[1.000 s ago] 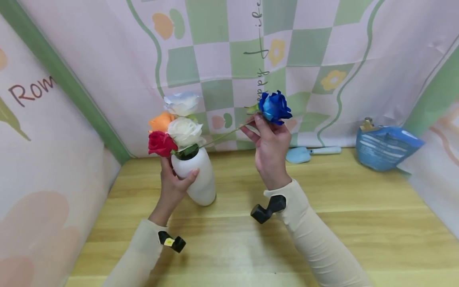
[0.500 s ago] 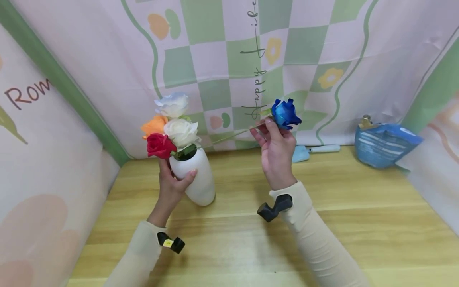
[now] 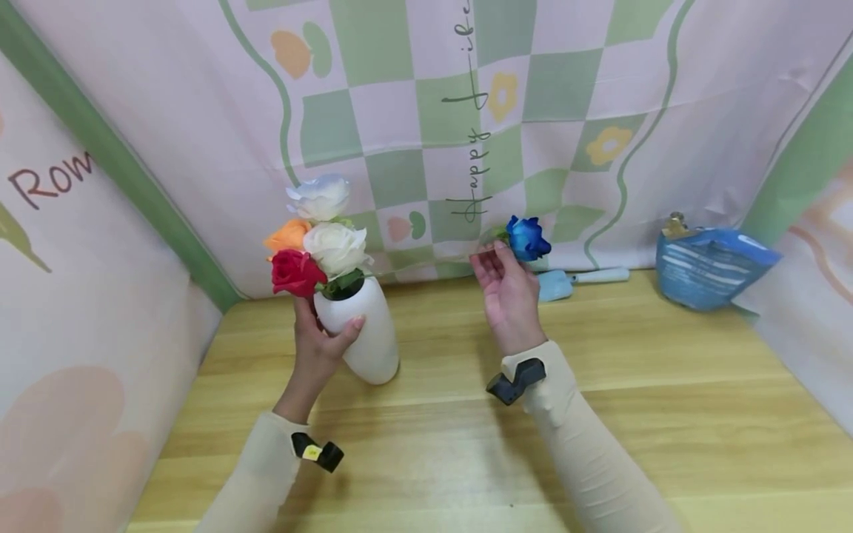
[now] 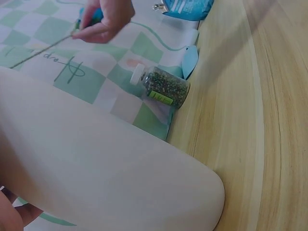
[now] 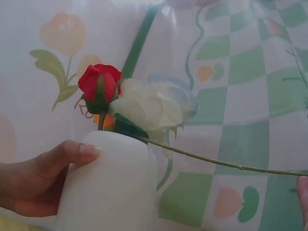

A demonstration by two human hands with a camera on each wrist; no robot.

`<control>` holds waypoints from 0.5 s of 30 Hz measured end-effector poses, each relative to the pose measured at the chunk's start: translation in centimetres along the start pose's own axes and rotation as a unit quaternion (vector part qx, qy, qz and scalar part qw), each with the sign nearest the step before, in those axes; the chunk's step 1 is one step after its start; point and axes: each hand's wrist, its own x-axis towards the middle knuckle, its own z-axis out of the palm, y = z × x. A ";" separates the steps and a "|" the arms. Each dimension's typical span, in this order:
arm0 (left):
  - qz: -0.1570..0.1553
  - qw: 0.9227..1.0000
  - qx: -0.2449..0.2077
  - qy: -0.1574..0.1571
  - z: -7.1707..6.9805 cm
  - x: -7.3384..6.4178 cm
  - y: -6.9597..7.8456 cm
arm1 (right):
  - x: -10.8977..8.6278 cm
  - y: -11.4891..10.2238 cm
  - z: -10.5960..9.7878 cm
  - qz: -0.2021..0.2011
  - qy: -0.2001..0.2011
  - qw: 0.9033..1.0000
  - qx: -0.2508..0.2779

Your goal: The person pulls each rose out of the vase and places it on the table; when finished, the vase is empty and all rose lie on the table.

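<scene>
My left hand (image 3: 315, 352) grips a white vase (image 3: 365, 333) around its upper side, and the vase leans a little to the left. In its mouth stand a red rose (image 3: 295, 272), an orange flower (image 3: 288, 235), a white flower (image 3: 338, 248) and a pale bluish-white flower (image 3: 320, 196). To the right, my right hand (image 3: 512, 307) pinches a blue rose (image 3: 529, 238) just below its bloom. The rose's thin stem (image 5: 216, 164) runs sideways to the vase's mouth in the right wrist view; its lower end is hidden there.
Behind my right hand a light-blue trowel (image 3: 600, 276) lies by the fabric backdrop (image 3: 386, 178). A blue bag (image 3: 713, 268) with a clip stands at the right on the wooden table (image 3: 440, 444). The left wrist view shows a clear bottle (image 4: 166, 87) of dark granules.
My right hand has shifted right, and the blue rose's bloom has come down, leaving the stem flatter. The left hand and vase have stayed nearly in place.
</scene>
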 end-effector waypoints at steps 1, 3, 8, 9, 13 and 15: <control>0.000 1.000 0.000 -0.001 0.0 0.0 0.0 | 0.2 0.1 -0.2 0.013 0.006 1.000 0.003; -0.001 1.000 0.003 -0.004 0.0 0.0 -0.1 | 0.6 0.2 -0.6 0.033 0.015 0.999 0.008; 0.000 1.000 0.007 -0.008 0.0 0.0 -0.1 | 1.3 0.0 -1.5 0.077 0.021 0.996 0.037; 0.000 1.000 0.007 -0.007 0.0 0.0 -0.1 | 1.5 -0.1 -1.7 0.082 0.020 0.996 0.042; 0.002 1.000 0.006 -0.006 0.0 0.0 0.0 | 1.8 -0.6 -2.1 0.087 0.010 0.995 0.051; 0.004 1.000 0.007 -0.005 -0.1 0.0 -0.1 | 1.9 -1.0 -2.2 0.082 0.008 0.996 0.039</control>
